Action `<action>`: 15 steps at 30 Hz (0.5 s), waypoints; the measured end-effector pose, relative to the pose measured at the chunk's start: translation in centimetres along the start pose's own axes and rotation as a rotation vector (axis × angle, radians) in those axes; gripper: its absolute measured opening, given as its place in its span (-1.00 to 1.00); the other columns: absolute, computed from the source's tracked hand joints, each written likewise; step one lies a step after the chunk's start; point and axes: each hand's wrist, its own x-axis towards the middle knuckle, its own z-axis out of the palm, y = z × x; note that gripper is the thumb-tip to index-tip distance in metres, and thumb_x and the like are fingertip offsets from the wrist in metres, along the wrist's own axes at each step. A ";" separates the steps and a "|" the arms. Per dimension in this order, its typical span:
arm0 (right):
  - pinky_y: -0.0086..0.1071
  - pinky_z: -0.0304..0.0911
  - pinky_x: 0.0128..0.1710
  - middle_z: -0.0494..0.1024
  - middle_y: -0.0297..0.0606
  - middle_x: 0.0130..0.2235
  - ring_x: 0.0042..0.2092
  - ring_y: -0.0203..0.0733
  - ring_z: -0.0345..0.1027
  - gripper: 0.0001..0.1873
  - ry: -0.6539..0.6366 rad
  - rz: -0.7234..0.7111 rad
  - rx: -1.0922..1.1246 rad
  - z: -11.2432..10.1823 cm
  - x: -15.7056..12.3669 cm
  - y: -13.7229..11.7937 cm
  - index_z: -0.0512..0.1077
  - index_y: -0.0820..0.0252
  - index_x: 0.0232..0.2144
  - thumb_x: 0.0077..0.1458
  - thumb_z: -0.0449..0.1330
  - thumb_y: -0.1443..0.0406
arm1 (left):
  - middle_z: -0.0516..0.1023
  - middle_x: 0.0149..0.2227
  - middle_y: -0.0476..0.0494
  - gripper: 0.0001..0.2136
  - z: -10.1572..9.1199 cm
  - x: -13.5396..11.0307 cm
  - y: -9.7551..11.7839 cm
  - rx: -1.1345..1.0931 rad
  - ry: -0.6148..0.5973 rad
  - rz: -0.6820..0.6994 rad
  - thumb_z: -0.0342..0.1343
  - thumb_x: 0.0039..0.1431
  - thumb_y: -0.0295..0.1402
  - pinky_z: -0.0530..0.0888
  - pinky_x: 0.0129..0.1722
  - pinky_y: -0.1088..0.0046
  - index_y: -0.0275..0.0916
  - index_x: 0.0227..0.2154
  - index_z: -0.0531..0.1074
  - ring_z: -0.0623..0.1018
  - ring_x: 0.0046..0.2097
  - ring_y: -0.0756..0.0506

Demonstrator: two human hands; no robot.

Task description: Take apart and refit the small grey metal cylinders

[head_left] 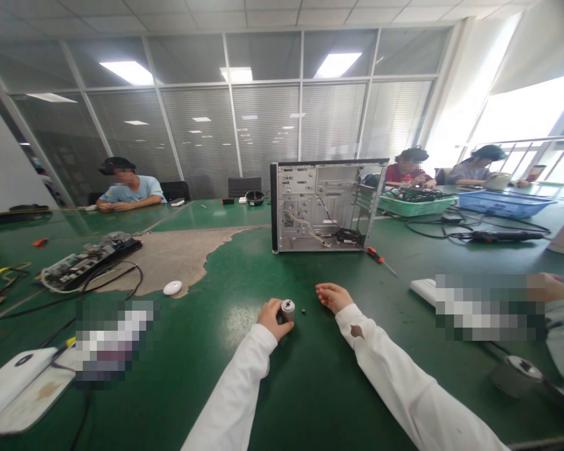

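Desk (301, 401): green top, worn patch (169, 257) at 10 o'clock; clock positions taken from the held cylinder. Case (305, 188): metal, upright, open-sided, wires inside, at 1 o'clock. Blue basket (502, 207): far side, at 2 o'clock. Green basket (418, 207): also at 2 o'clock, nearer the case, filled with cables. Left hand (271, 318): white-sleeved, fingers clamped around the cylinder. Right hand (334, 297): white-sleeved, at 3 o'clock, fingers loosely bunched above the desk; cannot tell whether the tips meet. Screwdriver (375, 254): orange and black handle, lying at 2 o'clock, just beside the case. Cylinder (288, 311): grey, upright, dark marks on top. Lid (173, 288): white, round, at 9 o'clock. Part (303, 311): tiny, dark, between cylinder and right hand.
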 end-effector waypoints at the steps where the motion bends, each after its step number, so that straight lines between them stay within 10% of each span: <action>1: -0.49 0.10 -0.65 0.36 -0.34 -0.61 -0.59 -0.39 0.18 -0.82 0.001 -0.011 -0.044 0.3 -0.2 0.0 0.36 0.29 -0.54 -0.38 0.16 0.36 | 0.34 -0.29 -0.11 -0.63 0.0 0.0 0.0 0.010 0.005 0.001 0.12 -0.34 -0.45 0.26 -0.21 0.35 -0.27 -0.32 0.33 0.33 -0.20 -0.11; 15: -0.36 0.16 -0.28 0.27 -0.23 -0.24 -0.18 -0.22 0.14 -0.53 -0.280 -0.679 -0.798 5.2 -8.1 -2.2 0.22 0.18 -0.23 -0.32 0.03 0.47 | 0.45 -0.37 -0.02 -0.64 -0.2 -0.3 0.2 -0.110 -0.067 0.055 0.08 -0.30 -0.50 0.28 -0.22 0.42 -0.21 -0.29 0.33 0.39 -0.27 -0.06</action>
